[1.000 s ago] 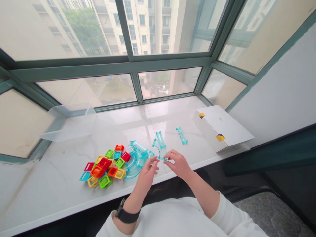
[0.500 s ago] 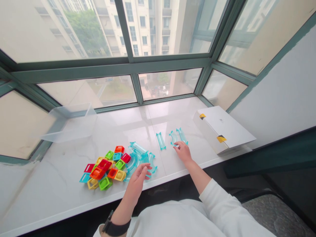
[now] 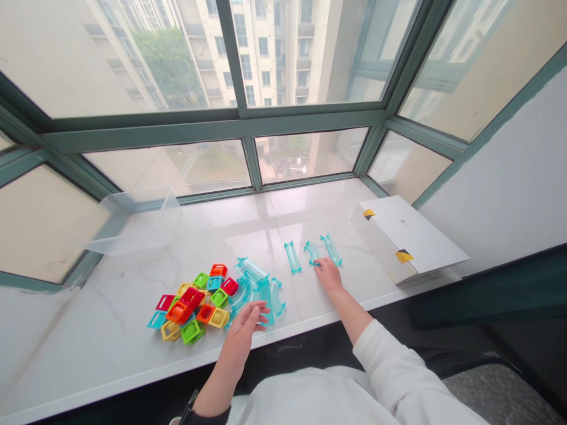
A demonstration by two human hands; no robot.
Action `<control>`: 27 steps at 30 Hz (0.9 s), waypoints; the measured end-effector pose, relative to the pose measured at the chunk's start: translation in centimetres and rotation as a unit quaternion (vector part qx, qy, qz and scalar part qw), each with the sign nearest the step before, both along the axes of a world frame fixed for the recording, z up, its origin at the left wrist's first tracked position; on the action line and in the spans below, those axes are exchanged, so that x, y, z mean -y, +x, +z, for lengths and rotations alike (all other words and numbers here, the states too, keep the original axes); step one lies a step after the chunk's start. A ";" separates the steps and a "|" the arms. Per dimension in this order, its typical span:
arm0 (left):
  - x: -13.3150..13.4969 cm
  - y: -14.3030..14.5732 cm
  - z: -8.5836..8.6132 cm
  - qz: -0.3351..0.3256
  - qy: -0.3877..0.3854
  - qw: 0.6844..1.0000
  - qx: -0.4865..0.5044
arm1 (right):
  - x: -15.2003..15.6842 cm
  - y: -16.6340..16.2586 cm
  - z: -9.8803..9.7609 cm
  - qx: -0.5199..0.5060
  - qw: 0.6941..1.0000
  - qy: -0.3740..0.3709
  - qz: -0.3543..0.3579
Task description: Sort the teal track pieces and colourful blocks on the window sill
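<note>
At the near end of a curved translucent teal track piece (image 3: 312, 252), the fingertips of my right hand (image 3: 328, 275) are closed on its edge. The piece lies on the white counter between a straight teal track piece (image 3: 292, 257) on its left and another straight teal track piece (image 3: 331, 250) on its right. My left hand (image 3: 248, 321) is held over the near side of a heap of teal track pieces (image 3: 250, 277), fingers loosely apart and holding nothing; it hides part of the heap. Left of that heap is a pile of coloured plastic blocks (image 3: 190, 301) in red, orange, yellow, green and blue.
A clear plastic bin (image 3: 137, 236) stands at the back left of the white counter (image 3: 110, 307). Toward the right is a white box (image 3: 416, 236) with yellow-and-black tape tabs. Windows with green frames (image 3: 212, 131) rise behind the counter.
The view has shifted slightly. Against its straight neighbours, the curved track piece has moved a little left with my right hand. My left hand stays near the teal heap.
</note>
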State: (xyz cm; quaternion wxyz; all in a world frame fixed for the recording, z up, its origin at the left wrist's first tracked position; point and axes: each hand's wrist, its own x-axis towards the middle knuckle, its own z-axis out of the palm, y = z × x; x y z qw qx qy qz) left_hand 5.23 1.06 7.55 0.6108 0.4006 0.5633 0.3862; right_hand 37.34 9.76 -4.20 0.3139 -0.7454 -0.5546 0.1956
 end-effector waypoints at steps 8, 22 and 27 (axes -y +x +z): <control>0.1 -0.1 0.1 -0.006 0.001 1.000 0.013 | 0.4 0.0 -0.4 0.006 1.000 0.002 -0.010; 0.2 -0.2 -0.3 -0.022 -0.013 0.999 0.029 | 1.0 -0.8 -0.2 0.008 1.000 0.012 -0.015; 0.3 0.0 -0.4 0.003 -0.023 0.999 0.022 | 1.4 -0.9 0.1 -0.004 1.000 0.018 -0.023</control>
